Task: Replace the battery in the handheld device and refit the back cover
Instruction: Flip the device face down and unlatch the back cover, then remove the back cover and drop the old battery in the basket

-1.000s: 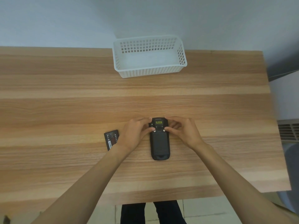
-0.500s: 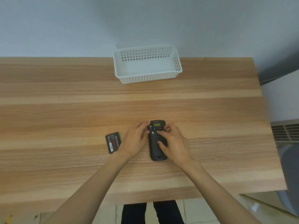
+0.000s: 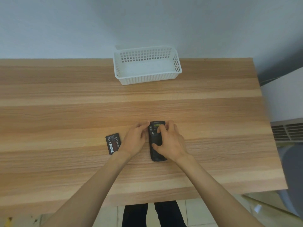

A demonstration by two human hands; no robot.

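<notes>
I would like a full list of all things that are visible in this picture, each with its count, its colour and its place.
handheld device: one, black, lying back up on the table at the centre near edge
loose battery: one, black with a red label, on the table left of the device
basket: one, white, at the table's far edge by the wall
table: one, light wood, fills the view
vent grille: one, grey, at the right edge
left hand: one, against the device's left side
right hand: one, on top of the device

Plain workroom: wooden table (image 3: 65, 104), white basket (image 3: 147, 79), bare wall (image 3: 82, 22).
</notes>
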